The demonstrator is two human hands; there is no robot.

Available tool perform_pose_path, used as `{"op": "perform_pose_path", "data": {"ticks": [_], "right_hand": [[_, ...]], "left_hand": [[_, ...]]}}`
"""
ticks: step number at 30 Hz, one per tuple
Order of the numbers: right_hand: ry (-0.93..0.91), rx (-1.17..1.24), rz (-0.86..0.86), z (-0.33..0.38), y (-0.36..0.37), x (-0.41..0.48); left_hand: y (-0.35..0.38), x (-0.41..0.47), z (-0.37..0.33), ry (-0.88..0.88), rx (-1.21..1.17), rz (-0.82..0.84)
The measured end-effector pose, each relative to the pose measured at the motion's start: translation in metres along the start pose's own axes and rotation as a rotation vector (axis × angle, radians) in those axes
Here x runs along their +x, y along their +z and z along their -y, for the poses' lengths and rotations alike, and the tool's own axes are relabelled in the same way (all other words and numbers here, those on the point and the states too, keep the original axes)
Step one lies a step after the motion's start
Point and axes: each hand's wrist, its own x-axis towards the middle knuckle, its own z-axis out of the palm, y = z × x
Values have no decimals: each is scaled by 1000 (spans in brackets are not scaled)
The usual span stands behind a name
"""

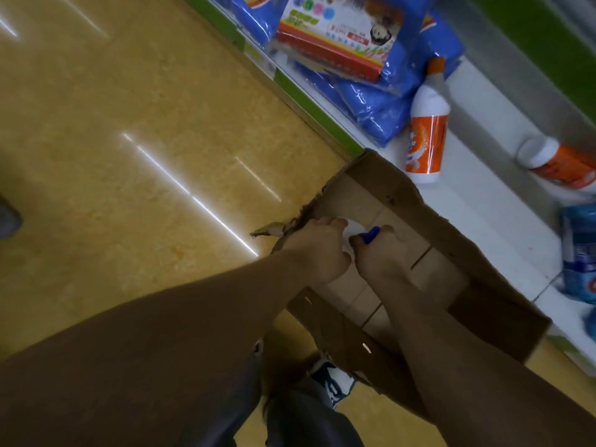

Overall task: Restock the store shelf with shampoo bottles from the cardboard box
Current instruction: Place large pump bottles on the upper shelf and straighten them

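1. Shampoo bottle [353, 228], white with a blue cap, sits inside the open cardboard box [387, 182]. The left hand [317, 245] and right hand [377, 254] both curl round it.
2. Glossy yellow floor [129, 156] runs up to the low white shelf [483, 188]; the box stands beside it.
3. On the shelf beyond are an upright orange-labelled bottle [427, 137], a tipped bottle [561, 162] and blue packs [380, 104].

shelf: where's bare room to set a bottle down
Bare shelf lies between the upright bottle and the lying bottle, running down to the cardboard box rim. Crowded where the blue packs pile beyond the upright bottle, and by the blue packet at the right edge.
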Motion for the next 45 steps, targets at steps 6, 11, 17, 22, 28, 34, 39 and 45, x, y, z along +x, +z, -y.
{"op": "perform_pose_path", "data": {"ticks": [6, 11, 17, 22, 28, 34, 39, 45], "right_hand": [[-88, 48, -28, 2, -68, -32], [-159, 118, -62, 18, -140, -93], [-350, 70, -45, 53, -253, -189], [-473, -23, -54, 85, -371, -307], [-596, 108, -193, 102, -501, -462], [-691, 612, -238, 86, -591, -578], [-830, 671, -256, 77, -635, -644], [-981, 714, -490, 77, -688, -697]], "left_hand": [[-23, -19, -19, -18, 22, -58], [-57, -51, -61, 54, -63, -144], [-128, -131, -134, 282, -170, -94], [-203, -244, -219, 338, -149, -36], [-276, -395, -340, 424, -183, -108], [-344, -537, -455, 598, -302, -205], [-386, -632, -543, 773, -321, -327], [-398, -698, -628, 942, -277, -434]]}}
